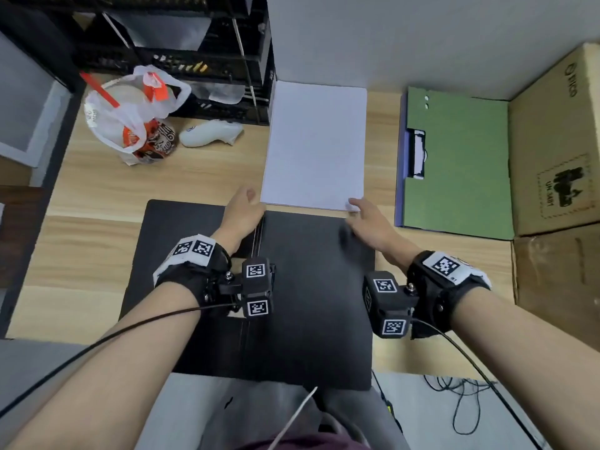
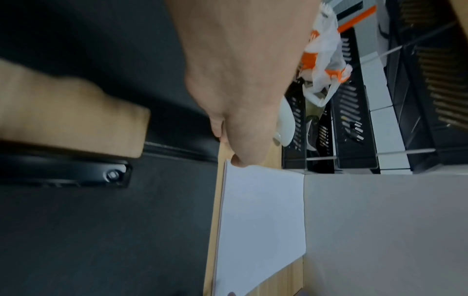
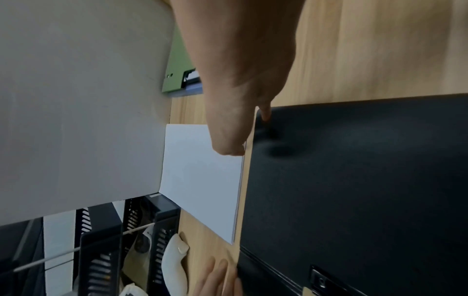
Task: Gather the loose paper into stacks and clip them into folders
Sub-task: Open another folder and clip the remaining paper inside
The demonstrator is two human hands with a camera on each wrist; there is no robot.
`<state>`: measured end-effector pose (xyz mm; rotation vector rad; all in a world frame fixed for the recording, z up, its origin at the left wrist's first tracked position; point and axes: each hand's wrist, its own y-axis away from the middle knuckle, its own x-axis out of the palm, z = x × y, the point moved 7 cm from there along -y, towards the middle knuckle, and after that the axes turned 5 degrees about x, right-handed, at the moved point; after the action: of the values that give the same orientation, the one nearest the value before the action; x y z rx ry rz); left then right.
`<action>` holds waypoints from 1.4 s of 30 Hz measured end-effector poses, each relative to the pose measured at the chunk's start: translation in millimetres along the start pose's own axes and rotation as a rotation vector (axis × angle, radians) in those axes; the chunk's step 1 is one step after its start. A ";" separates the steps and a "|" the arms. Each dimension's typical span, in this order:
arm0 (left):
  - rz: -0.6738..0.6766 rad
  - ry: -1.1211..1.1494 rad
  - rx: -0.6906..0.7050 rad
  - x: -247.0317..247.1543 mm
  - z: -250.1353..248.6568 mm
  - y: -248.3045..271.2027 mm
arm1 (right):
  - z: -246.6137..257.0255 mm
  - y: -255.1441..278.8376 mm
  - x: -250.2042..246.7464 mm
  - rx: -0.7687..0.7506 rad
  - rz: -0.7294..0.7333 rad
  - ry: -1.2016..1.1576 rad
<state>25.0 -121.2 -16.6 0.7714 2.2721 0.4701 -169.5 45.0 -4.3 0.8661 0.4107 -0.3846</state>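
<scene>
A neat stack of white paper (image 1: 315,144) lies on the wooden desk, just beyond an open black folder (image 1: 308,303) with a black clip bar (image 2: 111,174) along its spine. My left hand (image 1: 248,198) lies at the stack's near left corner, thumb tip (image 2: 238,161) touching the corner and fingers (image 3: 217,276) flat on the desk. My right hand (image 1: 355,206) rests on the near right corner, thumb (image 3: 229,149) on the top sheet and one finger (image 3: 264,113) at the black folder's edge. A green folder (image 1: 454,164) on a purple one lies to the right.
A plastic bag with a cup and red straw (image 1: 130,118) and a white object (image 1: 211,133) sit at the left. Black wire trays (image 1: 194,60) stand behind them. Cardboard boxes (image 1: 558,141) line the right edge. A grey wall (image 1: 389,43) closes the back.
</scene>
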 end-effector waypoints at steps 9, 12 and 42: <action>-0.144 0.062 -0.022 29.3 -24.7 -27.0 | -34.3 -31.7 5.4 -0.029 0.050 0.200; -0.143 0.122 -0.035 35.1 -33.7 -37.2 | -35.7 -32.2 1.9 -0.032 0.096 0.150; 0.262 0.201 0.150 1.1 4.1 62.6 | -33.9 53.0 6.1 0.139 0.006 -0.698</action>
<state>51.9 -72.6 12.4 1.1524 2.4234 0.5206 -145.1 102.1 7.4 0.8095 -0.2668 -0.6830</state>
